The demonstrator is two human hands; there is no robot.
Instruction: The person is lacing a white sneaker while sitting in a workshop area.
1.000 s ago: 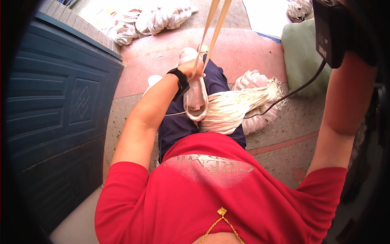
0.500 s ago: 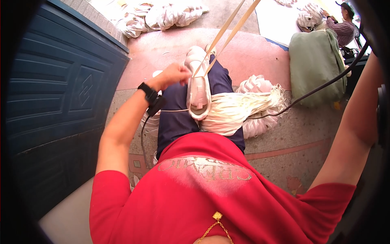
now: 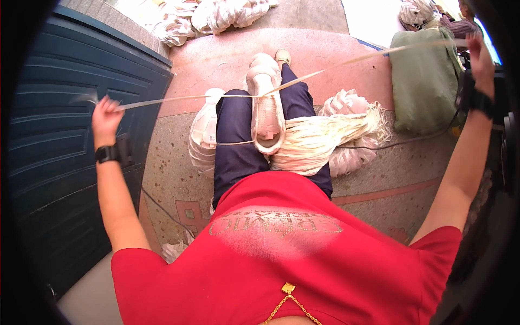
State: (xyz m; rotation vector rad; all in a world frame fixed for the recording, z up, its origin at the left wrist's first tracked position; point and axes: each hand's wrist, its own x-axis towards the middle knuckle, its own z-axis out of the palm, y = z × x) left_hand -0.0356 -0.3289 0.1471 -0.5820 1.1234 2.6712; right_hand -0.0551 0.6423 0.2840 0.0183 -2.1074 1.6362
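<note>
A pale shoe point(image 3: 276, 122) lies lengthwise along my thighs, its opening toward me. A cream shoelace point(image 3: 303, 79) runs through its lacing area and stretches out to both sides. My left hand point(image 3: 106, 122) is closed on one end of the lace, out by the blue door, with a loose tip blurred beyond it. Far to the right and raised, my right hand point(image 3: 481, 67) pinches the other end. Across my right thigh lies a thick bundle of cream laces point(image 3: 314, 142). A thin cord crosses my left thigh to the shoe.
Stacked pale shoe pieces point(image 3: 203, 130) stand beside my left leg, with more point(image 3: 352, 160) under the lace bundle. The blue panelled door point(image 3: 81, 119) closes off the left. A green sack point(image 3: 422, 86) stands right, near another person point(image 3: 460, 27). White bundles point(image 3: 230, 15) lie ahead; a dark cable crosses right.
Both hands have spread wide apart: the left moved out from the shoe to the door side, the right came into view. The lace, earlier rising from the shoe, now stretches sideways between them.
</note>
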